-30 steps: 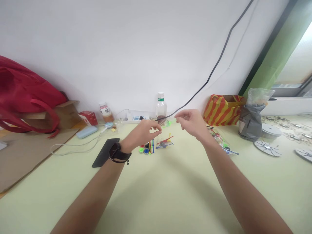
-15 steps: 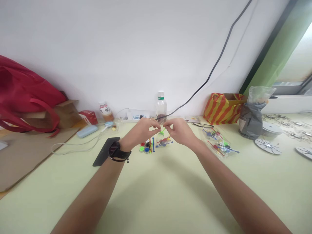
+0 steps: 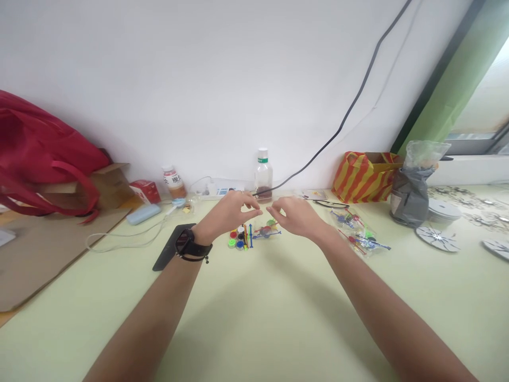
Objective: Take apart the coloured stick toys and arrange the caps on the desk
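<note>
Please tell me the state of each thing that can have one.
Left hand: fingers curled, grip unclear.
Right hand: fingers curled, grip unclear.
Small round coloured plastic pieces: grouped together.
Clear plastic bottle with green band: upright, capped.
Brown-filled plastic bottle with white label: upright, capped.
Red-and-yellow striped bag: standing, top open.
Flat black rectangular device: lying, partly hidden.
Clear plastic packets: lying flat.

I count one loose disc cluster (image 3: 239, 244), two bottles (image 3: 263, 172) (image 3: 174, 183), one striped bag (image 3: 358, 179).

Bright, diffuse light; window (image 3: 487, 101) right of bottle (image 3: 263, 175) washed out. My arms (image 3: 159, 307) cast soft shadows (image 3: 234, 286) before bottle; plastic pieces (image 3: 239, 244) there slightly blurred.
</note>
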Demonstrator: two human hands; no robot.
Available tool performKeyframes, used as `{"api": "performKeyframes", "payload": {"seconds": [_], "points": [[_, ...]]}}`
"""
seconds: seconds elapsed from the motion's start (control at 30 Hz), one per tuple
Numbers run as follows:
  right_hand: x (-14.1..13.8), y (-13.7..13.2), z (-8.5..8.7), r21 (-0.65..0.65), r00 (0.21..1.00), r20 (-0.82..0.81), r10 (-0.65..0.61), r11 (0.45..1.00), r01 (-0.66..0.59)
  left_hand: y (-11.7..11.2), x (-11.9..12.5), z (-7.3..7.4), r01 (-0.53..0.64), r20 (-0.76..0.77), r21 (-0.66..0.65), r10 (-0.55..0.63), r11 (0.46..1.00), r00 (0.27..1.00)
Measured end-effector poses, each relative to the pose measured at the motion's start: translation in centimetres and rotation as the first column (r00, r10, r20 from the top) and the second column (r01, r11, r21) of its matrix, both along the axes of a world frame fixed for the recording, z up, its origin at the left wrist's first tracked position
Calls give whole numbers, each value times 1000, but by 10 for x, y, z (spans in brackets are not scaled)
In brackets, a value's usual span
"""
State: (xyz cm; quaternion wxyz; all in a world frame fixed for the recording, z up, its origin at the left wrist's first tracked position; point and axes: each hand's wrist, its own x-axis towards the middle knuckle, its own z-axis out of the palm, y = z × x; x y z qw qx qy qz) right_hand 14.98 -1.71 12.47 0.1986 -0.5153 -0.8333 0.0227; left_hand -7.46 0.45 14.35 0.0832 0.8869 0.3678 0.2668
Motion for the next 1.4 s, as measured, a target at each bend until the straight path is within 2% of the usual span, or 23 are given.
{"api": "performKeyframes", "payload": {"seconds": [0.17, 0.37, 0.6, 0.83, 0.97, 1.07, 1.2, 1.4], "points": [[13, 4, 1, -1, 994, -6, 112, 994, -112, 3, -4, -2, -23, -5, -14, 23, 1000, 1000], [13, 4, -1, -14, 992, 13, 123, 992, -123, -1, 0, 0, 31, 3, -20, -31, 999, 1000], [12, 5, -4, -117, 994, 83, 67, 991, -57, -2, 3, -2, 41, -14, -1, -41, 999, 999], [10, 1, -1, -199, 988, 132, 75, 979, -48, -4, 8, -4, 66, -24, -13, -66, 998, 998], [9, -3, 1, -251, 985, 167, 33, 968, 10, -6, 10, -5, 76, -33, -25, -77, 997, 996], [10, -5, 3, -239, 986, 165, 15, 971, 25, -6, 9, -4, 69, -41, -28, -70, 997, 997], [12, -5, 7, -195, 991, 127, 45, 981, -20, -6, 7, -2, 50, -27, 8, -50, 999, 998], [12, -9, 7, -219, 989, 140, 50, 976, -19, -6, 9, -3, 41, -27, 14, -41, 999, 999]]}}
